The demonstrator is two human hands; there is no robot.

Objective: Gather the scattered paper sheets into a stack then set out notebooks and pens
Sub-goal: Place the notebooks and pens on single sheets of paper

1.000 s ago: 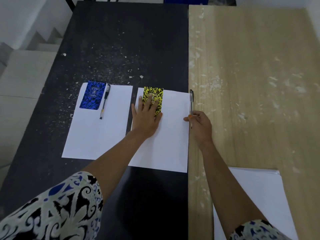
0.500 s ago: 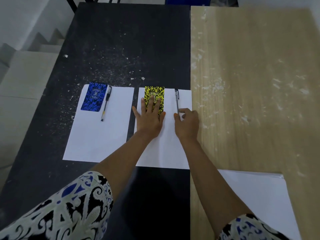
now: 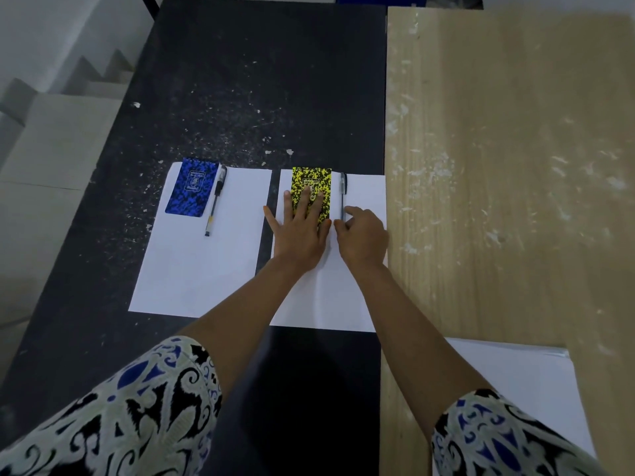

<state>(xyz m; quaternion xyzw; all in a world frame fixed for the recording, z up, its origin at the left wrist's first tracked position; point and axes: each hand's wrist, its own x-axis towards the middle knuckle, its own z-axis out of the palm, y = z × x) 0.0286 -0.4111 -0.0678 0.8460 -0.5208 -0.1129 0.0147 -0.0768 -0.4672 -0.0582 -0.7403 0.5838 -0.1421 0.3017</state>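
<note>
Two white sheets lie side by side on the black table. The left sheet (image 3: pixel 199 262) carries a blue notebook (image 3: pixel 192 187) with a black pen (image 3: pixel 215 201) beside it. On the right sheet (image 3: pixel 360 194) sits a yellow speckled notebook (image 3: pixel 311 182); my left hand (image 3: pixel 300 228) lies flat on it with straight fingers. My right hand (image 3: pixel 362 235) pinches the lower end of a second pen (image 3: pixel 342 190), which lies just right of the yellow notebook.
A stack of white paper (image 3: pixel 536 383) rests on the wooden table (image 3: pixel 508 166) at the lower right. The black table (image 3: pixel 257 80) is speckled with white flecks. Steps (image 3: pixel 86 73) descend at the far left.
My right hand slid the pen leftward from the sheet's right edge until it lay close beside the yellow notebook. My left hand stayed on the notebook.
</note>
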